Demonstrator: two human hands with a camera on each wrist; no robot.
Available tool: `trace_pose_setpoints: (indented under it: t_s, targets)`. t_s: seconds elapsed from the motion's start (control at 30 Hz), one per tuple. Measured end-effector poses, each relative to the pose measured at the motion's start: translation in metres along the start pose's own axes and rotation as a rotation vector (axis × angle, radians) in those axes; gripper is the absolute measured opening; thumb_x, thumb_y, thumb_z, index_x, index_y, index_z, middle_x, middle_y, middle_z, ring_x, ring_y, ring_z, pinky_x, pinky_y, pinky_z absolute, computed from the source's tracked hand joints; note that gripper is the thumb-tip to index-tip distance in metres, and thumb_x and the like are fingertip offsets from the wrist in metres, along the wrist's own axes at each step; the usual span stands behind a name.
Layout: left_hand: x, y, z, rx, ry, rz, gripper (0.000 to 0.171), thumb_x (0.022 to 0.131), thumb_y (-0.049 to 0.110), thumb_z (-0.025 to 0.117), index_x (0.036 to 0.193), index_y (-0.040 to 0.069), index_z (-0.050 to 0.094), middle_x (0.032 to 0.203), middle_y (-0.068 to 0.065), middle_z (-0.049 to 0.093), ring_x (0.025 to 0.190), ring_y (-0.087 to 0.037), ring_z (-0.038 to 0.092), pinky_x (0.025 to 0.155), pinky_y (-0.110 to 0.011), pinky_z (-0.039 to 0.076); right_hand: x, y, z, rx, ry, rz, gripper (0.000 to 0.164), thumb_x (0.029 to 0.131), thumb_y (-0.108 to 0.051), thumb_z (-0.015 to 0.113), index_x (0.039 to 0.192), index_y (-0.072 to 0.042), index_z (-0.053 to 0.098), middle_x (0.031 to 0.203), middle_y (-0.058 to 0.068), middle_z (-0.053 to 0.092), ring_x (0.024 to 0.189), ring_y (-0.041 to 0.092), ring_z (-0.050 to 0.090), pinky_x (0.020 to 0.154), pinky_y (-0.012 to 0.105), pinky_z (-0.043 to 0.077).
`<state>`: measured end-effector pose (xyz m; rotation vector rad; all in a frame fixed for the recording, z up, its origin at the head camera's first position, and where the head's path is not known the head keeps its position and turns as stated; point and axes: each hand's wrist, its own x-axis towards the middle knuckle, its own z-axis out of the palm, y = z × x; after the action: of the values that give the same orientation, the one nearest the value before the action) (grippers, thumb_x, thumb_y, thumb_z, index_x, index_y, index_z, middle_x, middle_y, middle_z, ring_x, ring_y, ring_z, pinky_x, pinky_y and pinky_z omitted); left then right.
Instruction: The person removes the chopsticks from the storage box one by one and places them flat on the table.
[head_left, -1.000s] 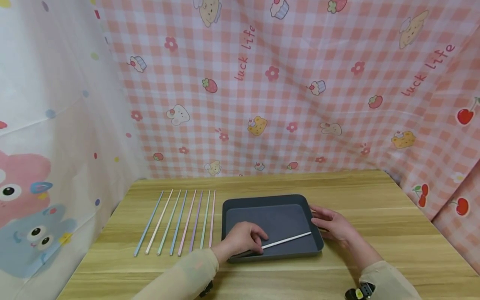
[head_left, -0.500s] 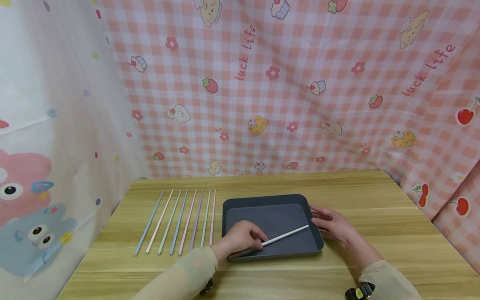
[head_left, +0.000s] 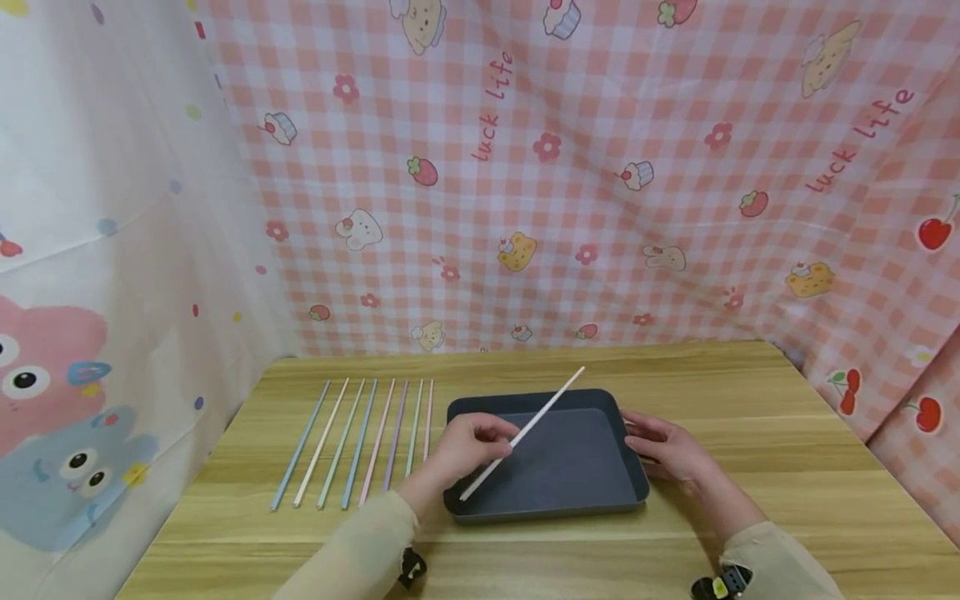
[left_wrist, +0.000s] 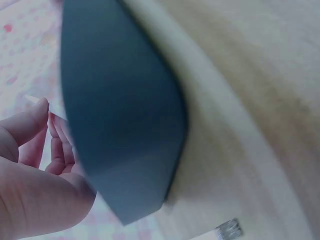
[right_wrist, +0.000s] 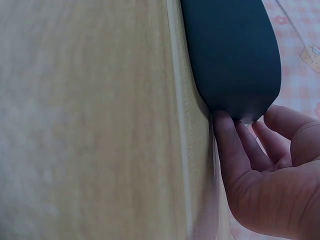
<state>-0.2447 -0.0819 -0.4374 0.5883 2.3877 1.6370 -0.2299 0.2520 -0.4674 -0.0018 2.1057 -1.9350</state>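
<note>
In the head view, my left hand (head_left: 467,450) pinches a white chopstick (head_left: 546,410) between thumb and fingers, above the left part of a dark grey baking tray (head_left: 577,467). The chopstick slants, its far end up past the tray's back rim and its near end over the front left corner. Only its pale tip (left_wrist: 33,98) shows past the thumb in the left wrist view. My right hand (head_left: 670,450) holds the tray's right end. The right wrist view shows that thumb at the rim and the fingers (right_wrist: 231,142) against the outer wall, low by the table.
Several pastel chopsticks (head_left: 363,450), blue, cream, green, pink and purple, lie side by side left of the tray on the wooden table (head_left: 750,433). A pink checked cloth (head_left: 465,208) hangs behind, and a white printed cloth (head_left: 150,250) hangs at the left.
My left hand has lifted the white chopstick from low in the tray and moved slightly back and left. The chopstick has turned to a steeper slant. My right hand stays at the tray.
</note>
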Motion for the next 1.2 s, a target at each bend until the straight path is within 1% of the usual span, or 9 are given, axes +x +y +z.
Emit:
trace_pose_setpoints:
  t_s: [0.1,0.2,0.27,0.37,0.6,0.73,0.8,0.93,1.2]
  targets:
    - [-0.002,0.004,-0.009,-0.064,0.041,0.012,0.022,0.089,-0.004,0.069,0.111,-0.003,0.072,0.081,-0.002,0.065,0.065,-0.013,0.053,0.06,-0.027,0.047,-0.001,-0.001,0.0,-0.006,0.001,0.002,0.062,0.099,-0.013,0.062,0.152,0.001,0.031,0.146,0.028,0.042,0.109,0.016,0.061,0.088,0.038,0.054]
    - [-0.005,0.007,-0.018,-0.108,0.091,0.006,0.023,0.09,-0.002,0.068,0.113,-0.004,0.071,0.082,0.0,0.065,0.067,-0.012,0.054,0.062,-0.027,0.048,-0.001,0.0,0.0,-0.012,-0.002,-0.002,0.062,0.1,-0.012,0.061,0.153,0.001,0.031,0.147,0.029,0.04,0.112,0.017,0.06,0.089,0.038,0.053]
    - [-0.007,0.007,-0.024,-0.137,0.12,-0.007,0.024,0.091,-0.002,0.068,0.115,-0.005,0.069,0.082,0.0,0.064,0.069,-0.012,0.055,0.063,-0.027,0.049,-0.002,0.0,0.0,-0.014,-0.003,-0.005,0.062,0.1,-0.012,0.06,0.153,0.001,0.031,0.148,0.029,0.039,0.113,0.018,0.059,0.089,0.038,0.053]
    - [-0.01,0.006,-0.034,-0.152,0.164,-0.028,0.027,0.091,0.0,0.068,0.117,-0.007,0.068,0.083,0.0,0.064,0.072,-0.011,0.056,0.064,-0.026,0.051,-0.001,0.001,0.0,-0.017,-0.006,-0.009,0.061,0.1,-0.013,0.06,0.153,0.001,0.031,0.148,0.03,0.039,0.113,0.017,0.059,0.089,0.037,0.053]
    - [-0.017,0.0,-0.057,-0.209,0.257,-0.089,0.03,0.091,-0.003,0.067,0.121,-0.008,0.065,0.084,0.001,0.062,0.073,-0.009,0.055,0.063,-0.023,0.05,-0.001,0.001,0.0,-0.004,-0.008,-0.008,0.062,0.1,-0.011,0.06,0.153,0.001,0.03,0.148,0.029,0.039,0.111,0.016,0.06,0.088,0.037,0.054]
    - [-0.022,-0.004,-0.07,-0.214,0.311,-0.112,0.031,0.091,-0.004,0.067,0.121,-0.009,0.063,0.083,0.003,0.062,0.071,-0.007,0.056,0.061,-0.02,0.05,-0.001,0.0,0.0,-0.002,-0.006,-0.005,0.062,0.1,-0.012,0.06,0.152,0.001,0.03,0.147,0.029,0.04,0.111,0.017,0.06,0.088,0.037,0.054]
    - [-0.024,-0.005,-0.077,-0.234,0.337,-0.122,0.032,0.091,-0.004,0.067,0.122,-0.009,0.063,0.084,0.003,0.062,0.071,-0.007,0.056,0.061,-0.02,0.05,-0.002,0.0,0.0,-0.003,-0.004,-0.005,0.062,0.1,-0.012,0.061,0.152,0.001,0.031,0.147,0.029,0.04,0.11,0.017,0.061,0.087,0.038,0.054]
    - [-0.031,-0.006,-0.09,-0.237,0.381,-0.137,0.032,0.091,-0.003,0.067,0.123,-0.008,0.063,0.084,0.004,0.062,0.072,-0.007,0.056,0.062,-0.021,0.051,-0.002,-0.001,0.001,0.005,-0.005,-0.005,0.062,0.1,-0.012,0.061,0.152,0.001,0.031,0.147,0.029,0.041,0.109,0.017,0.062,0.086,0.037,0.054]
    - [-0.048,-0.013,-0.117,-0.245,0.469,-0.217,0.035,0.093,0.001,0.068,0.127,-0.004,0.061,0.089,0.006,0.061,0.077,-0.008,0.056,0.07,-0.025,0.054,-0.002,0.0,0.001,0.006,-0.007,-0.009,0.062,0.1,-0.013,0.061,0.152,0.001,0.031,0.147,0.029,0.041,0.109,0.017,0.061,0.087,0.037,0.054]
